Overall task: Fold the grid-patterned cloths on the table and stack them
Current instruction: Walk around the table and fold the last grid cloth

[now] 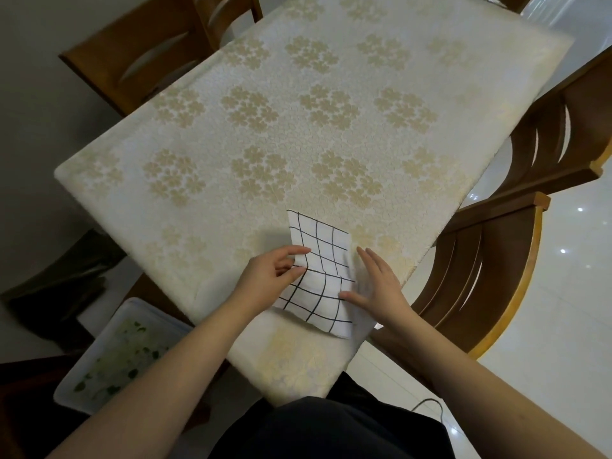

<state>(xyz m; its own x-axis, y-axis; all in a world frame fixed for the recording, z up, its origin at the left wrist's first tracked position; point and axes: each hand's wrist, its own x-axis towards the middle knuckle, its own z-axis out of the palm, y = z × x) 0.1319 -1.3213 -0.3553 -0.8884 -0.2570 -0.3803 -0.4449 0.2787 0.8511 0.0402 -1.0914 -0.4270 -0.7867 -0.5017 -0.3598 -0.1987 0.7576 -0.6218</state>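
Note:
A white cloth with a black grid pattern [323,270] lies near the front right corner of the table [265,127], partly bent upward in the middle. My left hand [271,276] pinches the cloth's left edge between thumb and fingers. My right hand [377,289] rests flat with spread fingers on the cloth's right side, over a plain white layer [359,329] that shows beneath the gridded one. I cannot tell whether that layer is a second cloth or a fold of the same one.
The table wears a cream cover with beige flower clusters. Wooden chairs stand at the right [490,260] and far left [149,51]. A white plastic bin [109,352] with greenish contents sits on the floor at the lower left. A dark cable [430,404] lies on the floor.

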